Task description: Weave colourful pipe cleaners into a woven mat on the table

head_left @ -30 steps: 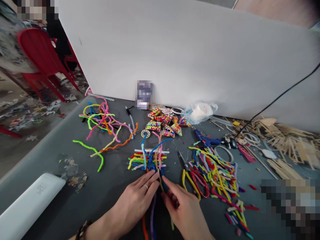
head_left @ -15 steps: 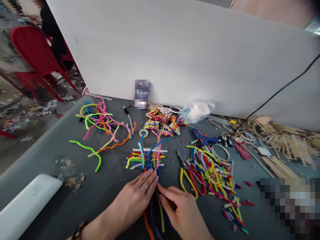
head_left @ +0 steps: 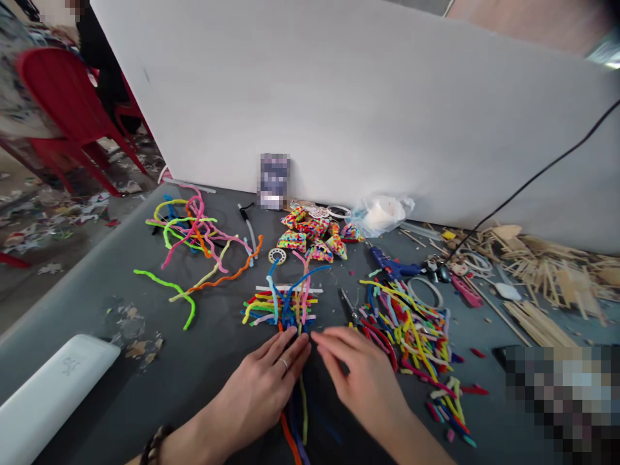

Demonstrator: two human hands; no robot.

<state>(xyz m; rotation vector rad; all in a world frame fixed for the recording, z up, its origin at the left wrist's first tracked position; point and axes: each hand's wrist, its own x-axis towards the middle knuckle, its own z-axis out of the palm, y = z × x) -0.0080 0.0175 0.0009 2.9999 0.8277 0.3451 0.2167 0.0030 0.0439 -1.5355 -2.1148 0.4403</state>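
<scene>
My left hand [head_left: 271, 374] lies flat with fingers stretched out over the lower end of a woven bundle of coloured pipe cleaners [head_left: 278, 307]. Crosswise short pieces and lengthwise strands make up the bundle. Orange [head_left: 289, 439], purple and olive strands run out below the hand toward me. My right hand [head_left: 361, 374] is just right of the left fingertips, its thumb and index finger drawn together; whatever is between them is too small to make out. A dark blue strand [head_left: 329, 426] is blurred beneath it. Red-handled scissors [head_left: 382, 339] lie partly hidden behind the right hand.
Cut pipe cleaner pieces [head_left: 411, 323] are heaped at right, near a blue glue gun [head_left: 394, 265]. Long pipe cleaners [head_left: 194, 232] lie at left, a white power bank [head_left: 58, 394] nearer me. Patterned bundles [head_left: 314, 232], a phone [head_left: 274, 181] and wooden sticks [head_left: 557, 278] are along the white board.
My right hand has moved slightly up and right, off the strands beside the left fingers, and now covers the yellow scissor handle. My left hand stays pressed on the bundle.
</scene>
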